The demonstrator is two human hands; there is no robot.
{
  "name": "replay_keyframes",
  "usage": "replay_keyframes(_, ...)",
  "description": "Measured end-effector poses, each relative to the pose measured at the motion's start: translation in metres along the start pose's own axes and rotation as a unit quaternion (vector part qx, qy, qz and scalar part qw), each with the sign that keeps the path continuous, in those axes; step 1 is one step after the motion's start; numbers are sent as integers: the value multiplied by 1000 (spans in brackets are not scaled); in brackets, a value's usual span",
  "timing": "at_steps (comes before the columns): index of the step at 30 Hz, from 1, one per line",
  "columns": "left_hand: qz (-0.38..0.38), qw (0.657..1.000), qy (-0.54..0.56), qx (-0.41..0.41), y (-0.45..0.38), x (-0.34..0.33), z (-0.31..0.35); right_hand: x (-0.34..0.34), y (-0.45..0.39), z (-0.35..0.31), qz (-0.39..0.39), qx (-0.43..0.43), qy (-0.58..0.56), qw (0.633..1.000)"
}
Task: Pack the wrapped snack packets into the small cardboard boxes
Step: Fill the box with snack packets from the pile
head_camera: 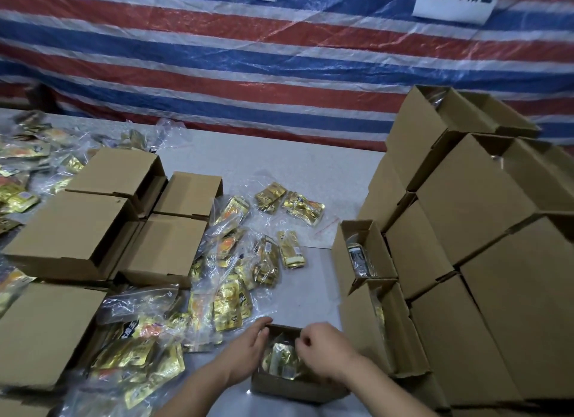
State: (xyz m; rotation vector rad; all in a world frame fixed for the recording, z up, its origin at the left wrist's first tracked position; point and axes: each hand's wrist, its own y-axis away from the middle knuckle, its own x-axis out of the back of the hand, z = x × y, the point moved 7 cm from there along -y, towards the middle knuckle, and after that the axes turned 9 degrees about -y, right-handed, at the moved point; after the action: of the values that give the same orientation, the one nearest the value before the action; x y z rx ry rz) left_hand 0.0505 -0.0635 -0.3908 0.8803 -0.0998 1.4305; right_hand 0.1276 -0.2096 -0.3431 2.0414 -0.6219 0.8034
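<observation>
Low in the frame's centre, our hands work at a small open box point(292, 382) on the surface point(298, 165): left hand point(248, 346) flat against its left wall, right hand point(323, 350) curled over, seemingly pinching the gold packets point(281, 359) inside.

Open box point(281, 385): small brown cardboard, sits at near table edge, top open. Gold foil packet point(284, 359) in clear wrap lies inside it, tilted. Loose packets point(236, 261): gold/orange foil in clear bags, scattered in a heap from table centre down to near-left, overlapping each other. More packets point(21, 159) piled far left. Empty boxes point(102, 227) grouped left, lying on their sides. Stacked boxes point(466, 230) at right, several tiers, some with open tops showing packets inside.
</observation>
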Motion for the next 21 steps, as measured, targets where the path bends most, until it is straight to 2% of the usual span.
replay_keyframes(1,-3,1000,-2,2,-2,2,2,13,3,0,55,27,7,998)
replay_keyframes(2,-7,1000,-2,3,-3,3,4,21,4,1,78,53,26,995)
replay_keyframes(5,-10,1000,-25,4,-4,3,10,19,2,9,35,59,113,991)
replay_keyframes(9,42,997,-4,61,11,6,3,0,4,17,39,30,133,990)
replay_keyframes(13,66,991,-15,118,39,-3,-18,-18,16,23,34,4,100,994)
replay_keyframes(17,39,992,51,106,48,-24,-14,-35,33,25,38,-11,61,997)
replay_keyframes(21,4,994,36,104,49,-41,-2,-43,64,38,42,-34,-1,999)
